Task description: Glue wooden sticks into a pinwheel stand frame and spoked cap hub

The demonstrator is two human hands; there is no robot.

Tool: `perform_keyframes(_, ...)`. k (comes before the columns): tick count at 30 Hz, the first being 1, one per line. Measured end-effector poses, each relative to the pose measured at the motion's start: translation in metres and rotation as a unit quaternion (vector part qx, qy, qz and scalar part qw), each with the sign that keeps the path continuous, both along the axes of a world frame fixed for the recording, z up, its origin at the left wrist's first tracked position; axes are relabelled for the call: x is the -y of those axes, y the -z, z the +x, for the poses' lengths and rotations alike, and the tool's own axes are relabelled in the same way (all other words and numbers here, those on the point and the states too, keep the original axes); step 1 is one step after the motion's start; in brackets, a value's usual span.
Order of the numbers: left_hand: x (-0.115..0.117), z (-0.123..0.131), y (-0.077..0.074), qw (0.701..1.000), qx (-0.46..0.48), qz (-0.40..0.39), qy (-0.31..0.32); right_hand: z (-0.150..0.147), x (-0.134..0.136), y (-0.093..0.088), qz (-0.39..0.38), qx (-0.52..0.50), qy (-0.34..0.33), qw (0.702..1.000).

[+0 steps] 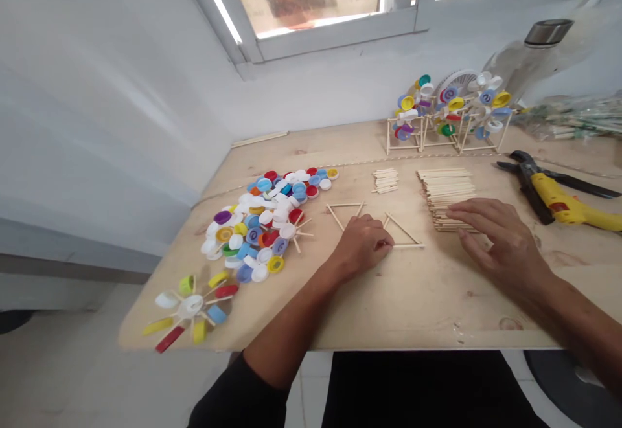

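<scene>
The near edge of our wooden table (422, 305) runs across at six o'clock, with bare board between it and both our hands. Its left edge slants at nine, and the white wall (335, 94) closes off twelve. More bare board lies between our left hand (364, 243) and our right hand (508, 247).

Our left thumb and forefinger are together, clamped on the left end of the near stick of one stick triangle (411, 245), which lies at that hand's three o'clock. A second triangle (346, 205) lies at eleven, partly hidden by the hand. Our right fingers are apart from the thumb, over the near side of the long-stick pile (449, 188); whether they touch it we cannot tell.

From our left hand, bottle caps (253, 236) crowd nine to ten o'clock, a cap wheel (191, 307) lies at eight near the left edge, and a short-stick pile (386, 180) at one. From our right hand, a yellow glue gun (564, 201) and a dark tool (583, 185) obstruct two o'clock; cap windmills (455, 104) stand at eleven, a clear bottle (527, 59) at twelve, and bagged sticks (573, 117) lie at one.
</scene>
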State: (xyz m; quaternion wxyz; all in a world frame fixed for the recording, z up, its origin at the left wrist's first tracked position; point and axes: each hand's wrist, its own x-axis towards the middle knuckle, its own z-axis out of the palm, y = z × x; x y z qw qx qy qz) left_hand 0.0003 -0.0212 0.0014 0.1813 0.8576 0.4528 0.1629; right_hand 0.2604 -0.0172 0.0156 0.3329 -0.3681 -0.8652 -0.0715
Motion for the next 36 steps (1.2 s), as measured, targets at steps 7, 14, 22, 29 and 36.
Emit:
perform_keyframes(7, 0.001, 0.0, 0.0, 1.0, -0.007, -0.003, 0.007, -0.013, 0.003, 0.003, -0.059, 0.002, -0.044, 0.997)
perform_keyframes(14, -0.001, -0.002, -0.005, 1.0, 0.01, -0.008, -0.007, -0.035, 0.003, 0.002, -0.104, 0.038, -0.097, 0.989)
perform_keyframes(22, -0.006, -0.024, -0.014, 0.995, 0.059, 0.007, -0.077, -0.057, 0.0, 0.002, -0.144, 0.094, -0.116, 0.978)
perform_keyframes(29, -0.006, -0.032, -0.014, 1.0, -0.021, -0.01, -0.014, -0.06, -0.002, 0.005, -0.15, 0.135, -0.114, 0.973)
perform_keyframes(36, -0.004, -0.026, -0.012, 0.996, -0.079, -0.029, 0.007, -0.064, -0.003, 0.006, -0.13, 0.134, -0.106, 0.977)
